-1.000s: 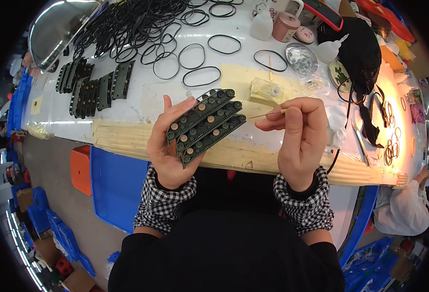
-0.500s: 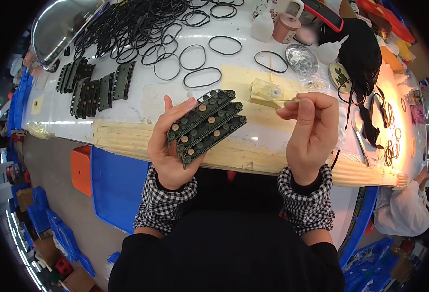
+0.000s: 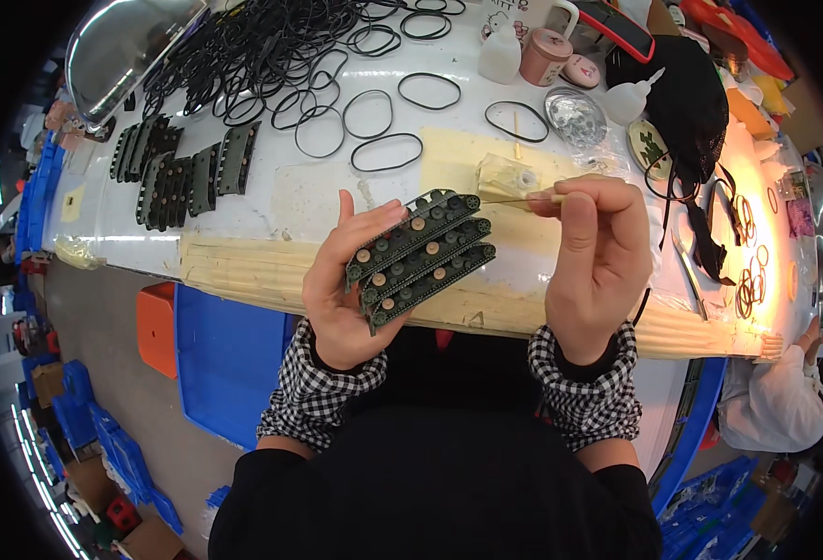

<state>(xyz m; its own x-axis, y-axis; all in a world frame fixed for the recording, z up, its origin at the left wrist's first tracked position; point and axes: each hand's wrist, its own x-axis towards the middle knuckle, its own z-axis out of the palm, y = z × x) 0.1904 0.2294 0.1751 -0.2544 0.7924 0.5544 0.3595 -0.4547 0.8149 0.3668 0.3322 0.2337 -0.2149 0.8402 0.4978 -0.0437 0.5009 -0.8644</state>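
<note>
Several dark green toy tank track pieces with small wheels [image 3: 425, 250] lie stacked side by side in my left hand [image 3: 337, 289], its fingers wrapped behind them. A few of the wheels are tan, the others green. My right hand [image 3: 598, 252] pinches a thin stick-like tool [image 3: 523, 200] with a fine tip. That tip points left and reaches close to the wheel at the upper right end of the topmost piece; whether it touches cannot be made out. Behind the tool, a small yellowish taped block with a round opening [image 3: 509, 175] sits on the table.
More green track pieces [image 3: 178, 182] lie at the table's left. A heap of black rubber bands [image 3: 243, 56] spreads across the back, with single loops nearer. At the back right are a pink jar [image 3: 545, 56], a white squeeze bottle [image 3: 631, 98] and a black mesh bag [image 3: 687, 103]. Scissors [image 3: 689, 271] lie right.
My left hand has shifted right with the track pieces, toward my right hand. The tool's tip is now close to the top piece's end wheel. My right hand has barely moved.
</note>
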